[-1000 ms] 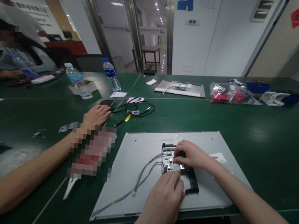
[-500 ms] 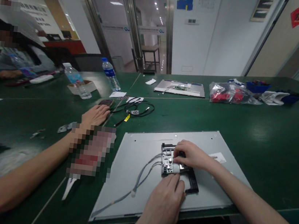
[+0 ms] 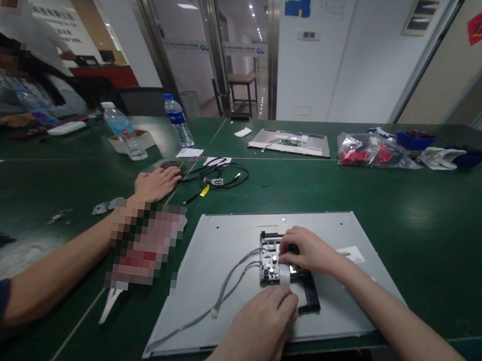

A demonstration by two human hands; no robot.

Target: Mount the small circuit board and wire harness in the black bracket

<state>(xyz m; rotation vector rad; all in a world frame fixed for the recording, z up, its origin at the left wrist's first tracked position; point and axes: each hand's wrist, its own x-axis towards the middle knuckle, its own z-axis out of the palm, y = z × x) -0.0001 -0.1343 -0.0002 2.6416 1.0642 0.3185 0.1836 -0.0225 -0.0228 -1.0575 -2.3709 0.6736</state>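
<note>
A flat grey panel point(image 3: 228, 273), which looks like the back of a display, lies on the table in front of me. On it sits a small circuit board point(image 3: 271, 264) in a black frame point(image 3: 312, 299), with grey wires point(image 3: 223, 294) running off its left side. My left hand point(image 3: 260, 325) is closed at the board's near edge, fingertips together at the lower end of a pale flat strip point(image 3: 285, 276). From the right, my right hand point(image 3: 309, 250) reaches in with pinched fingers over the board, by the strip's upper end. My fingers hide what either hand grips.
Another person's arm point(image 3: 66, 258) stretches along the left, its hand point(image 3: 156, 184) by a coiled black cable point(image 3: 224, 175). Two bottles, one clear point(image 3: 125, 130), one blue-labelled point(image 3: 178, 119), stand behind. Further back lie another panel point(image 3: 264, 139) and a plastic bag point(image 3: 373, 150) with red contents.
My left hand has drawn slightly down and toward me, so more of the pale strip shows. My right hand stays in place. The other person's arm has shifted a little to the right.
</note>
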